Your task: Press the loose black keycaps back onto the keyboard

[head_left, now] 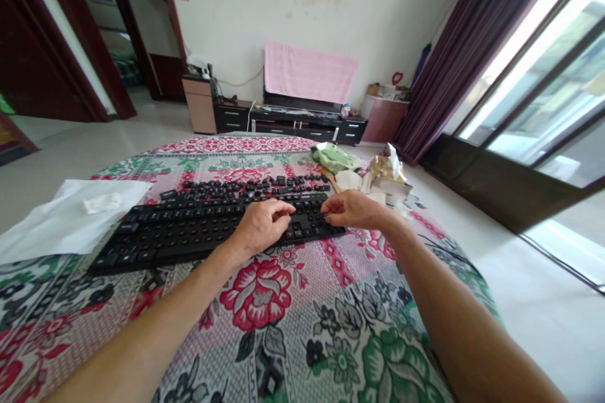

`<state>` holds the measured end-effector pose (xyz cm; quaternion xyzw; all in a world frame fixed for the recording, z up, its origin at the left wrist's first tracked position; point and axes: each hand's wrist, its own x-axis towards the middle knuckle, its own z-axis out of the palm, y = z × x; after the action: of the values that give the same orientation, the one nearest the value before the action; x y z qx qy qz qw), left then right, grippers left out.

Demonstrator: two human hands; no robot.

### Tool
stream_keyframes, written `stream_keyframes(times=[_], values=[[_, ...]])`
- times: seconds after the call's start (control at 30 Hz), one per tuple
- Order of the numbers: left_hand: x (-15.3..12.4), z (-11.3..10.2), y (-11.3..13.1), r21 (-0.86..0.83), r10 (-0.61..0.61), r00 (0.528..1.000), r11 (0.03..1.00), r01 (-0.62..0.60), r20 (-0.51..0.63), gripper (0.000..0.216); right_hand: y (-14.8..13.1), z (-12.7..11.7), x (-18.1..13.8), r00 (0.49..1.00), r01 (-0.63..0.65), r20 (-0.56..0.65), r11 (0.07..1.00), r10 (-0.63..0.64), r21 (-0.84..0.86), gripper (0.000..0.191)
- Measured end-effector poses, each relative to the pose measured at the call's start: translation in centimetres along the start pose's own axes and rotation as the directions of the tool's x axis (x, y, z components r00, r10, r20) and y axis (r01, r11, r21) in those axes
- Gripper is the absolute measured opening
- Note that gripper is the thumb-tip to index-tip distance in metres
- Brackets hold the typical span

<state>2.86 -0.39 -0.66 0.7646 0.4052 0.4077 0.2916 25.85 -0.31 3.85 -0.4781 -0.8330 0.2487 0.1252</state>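
Note:
A black keyboard (174, 236) lies across the patterned tablecloth, many of its middle keys stripped to bare round posts. My left hand (265, 221) rests over its right part, fingers curled and thumb close to them; whatever is between them is hidden. Above the number pad, my right hand (352, 209) has its fingertips bent together in a pinch, touching or just over the keys. Anything in that pinch is too small to make out. Behind the keyboard, loose black keycaps (227, 189) are spread in a long heap.
White paper (70, 217) with a crumpled tissue (101, 203) lies at the left. A green packet (334, 157) and a gold-and-white torn wrapper (385, 173) sit back right. A thin black cable (449, 252) runs near the table's right edge. The flowered tablecloth (293, 340) covers the table.

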Motion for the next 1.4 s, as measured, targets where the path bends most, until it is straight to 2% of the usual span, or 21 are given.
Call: stream_keyframes(times=[0.1, 0.17, 0.27, 0.63, 0.87, 1.17, 1.4], values=[[-0.3, 1.1, 1.1, 0.195, 0.176, 0.976, 0.960, -0.199, 0.131, 0.022, 0.6, -0.3, -0.7, 0.998, -0.004, 0.068, 0.999, 0.007, -0.049, 0.017], [-0.5, 1.7, 1.6, 0.306, 0.210, 0.952, 0.912, -0.272, 0.223, 0.023, 0.9, -0.4, -1.0, 0.997, -0.006, 0.082, 0.996, 0.013, -0.088, 0.018], [-0.5, 2.2, 1.8, 0.414, 0.203, 0.935, 0.854, -0.315, 0.292, 0.024, 1.2, -0.3, -1.3, 0.996, -0.008, 0.092, 0.993, 0.019, -0.114, 0.017], [0.2, 4.6, 3.1, 0.520, 0.200, 0.904, 0.762, -0.386, 0.378, 0.029, 1.9, -0.1, -1.3, 0.994, 0.033, 0.104, 0.995, -0.023, -0.094, 0.017], [0.4, 5.2, 3.5, 0.596, 0.173, 0.894, 0.691, -0.410, 0.414, 0.033, 2.3, -0.2, -1.3, 0.982, -0.006, 0.187, 1.000, 0.008, -0.011, 0.018], [0.4, 5.4, 3.2, 0.592, 0.165, 0.899, 0.702, -0.395, 0.405, 0.033, 2.3, -0.3, -1.4, 0.977, -0.084, 0.201, 0.994, 0.070, 0.062, 0.021], [0.9, 5.6, 3.1, 0.586, 0.134, 0.902, 0.720, -0.373, 0.410, 0.035, 2.7, -0.5, -1.3, 0.980, -0.066, 0.191, 0.995, 0.051, 0.072, 0.025]])
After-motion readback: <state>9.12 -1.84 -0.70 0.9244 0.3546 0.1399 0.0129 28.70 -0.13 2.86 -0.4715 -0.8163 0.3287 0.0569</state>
